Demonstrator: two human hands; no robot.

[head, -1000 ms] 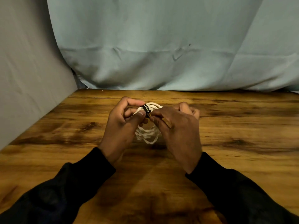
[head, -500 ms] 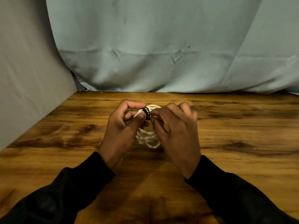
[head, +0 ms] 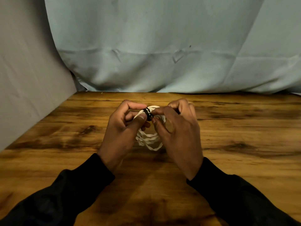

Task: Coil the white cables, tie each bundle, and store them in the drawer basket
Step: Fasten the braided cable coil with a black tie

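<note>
Tying step in hand, by the look of it. Coiled white cable (head: 149, 139) held upright just above the wooden desk (head: 65, 131), between both hands at the middle of the view. Black tie (head: 148, 113) wrapped round the top of the coil. Left hand (head: 121, 128) with a closed grip, thumb and forefinger pinching the tie and the strands under it. Right hand (head: 177, 128) likewise closed, fingertips nipping the tie from the other side. Lower loops hanging free and a little splayed. Next move probably calls for cinching the tie snug without letting loops slip, then stowing. No drawer basket in view. Pale blue cloth (head: 162, 46) behind.
</note>
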